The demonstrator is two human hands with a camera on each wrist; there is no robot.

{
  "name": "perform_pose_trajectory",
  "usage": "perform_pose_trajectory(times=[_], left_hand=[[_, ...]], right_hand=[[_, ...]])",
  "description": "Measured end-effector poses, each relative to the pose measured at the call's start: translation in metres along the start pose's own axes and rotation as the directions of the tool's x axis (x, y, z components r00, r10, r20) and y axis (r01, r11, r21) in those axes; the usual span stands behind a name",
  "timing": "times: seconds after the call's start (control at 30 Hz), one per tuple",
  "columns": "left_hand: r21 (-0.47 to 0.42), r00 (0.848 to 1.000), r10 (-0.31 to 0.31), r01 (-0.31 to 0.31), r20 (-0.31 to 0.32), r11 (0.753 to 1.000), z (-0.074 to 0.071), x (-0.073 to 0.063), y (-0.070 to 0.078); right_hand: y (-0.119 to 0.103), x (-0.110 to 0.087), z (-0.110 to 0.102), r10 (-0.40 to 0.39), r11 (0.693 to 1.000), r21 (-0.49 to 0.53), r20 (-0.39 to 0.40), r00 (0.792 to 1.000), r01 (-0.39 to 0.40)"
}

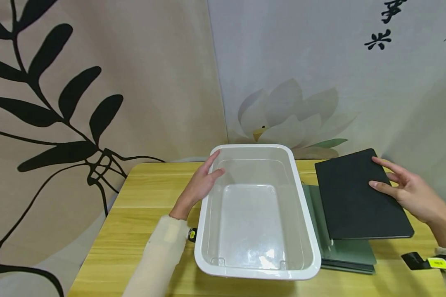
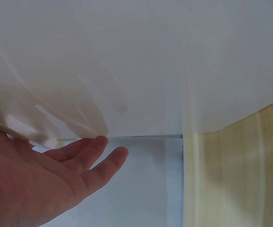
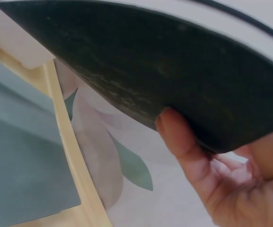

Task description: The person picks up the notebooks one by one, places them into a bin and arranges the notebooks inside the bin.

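Note:
A white plastic tub stands on the table with nothing in it. My left hand holds its far left rim, thumb over the inside and the other fingers along the outer wall. In the left wrist view those fingers lie loosely bent against the tub's outer side. My right hand pinches a black hardcover notebook by its right edge, raised and tilted. Below the notebook lies a stack of dark green notebooks, partly hidden by it and close against the tub's right side.
The light wooden table ends at a printed cloth backdrop just behind the tub. A black strap with a yellow label is on the right wrist.

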State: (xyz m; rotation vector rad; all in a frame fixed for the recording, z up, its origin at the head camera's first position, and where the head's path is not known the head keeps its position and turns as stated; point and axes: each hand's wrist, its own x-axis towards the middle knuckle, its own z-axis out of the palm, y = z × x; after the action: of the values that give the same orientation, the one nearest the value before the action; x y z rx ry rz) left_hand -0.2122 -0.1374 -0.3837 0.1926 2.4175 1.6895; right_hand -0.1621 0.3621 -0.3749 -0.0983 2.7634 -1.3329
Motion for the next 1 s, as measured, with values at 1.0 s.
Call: perform_pose_trajectory(times=[1.0], left_hand=[[0.007,1.0,-0.007,0.007,0.018,1.0,-0.001,0.0,0.003]], right_hand=[[-0.026,0.003,-0.019,-0.011,0.996,0.087,-0.047,0.999,0.015]])
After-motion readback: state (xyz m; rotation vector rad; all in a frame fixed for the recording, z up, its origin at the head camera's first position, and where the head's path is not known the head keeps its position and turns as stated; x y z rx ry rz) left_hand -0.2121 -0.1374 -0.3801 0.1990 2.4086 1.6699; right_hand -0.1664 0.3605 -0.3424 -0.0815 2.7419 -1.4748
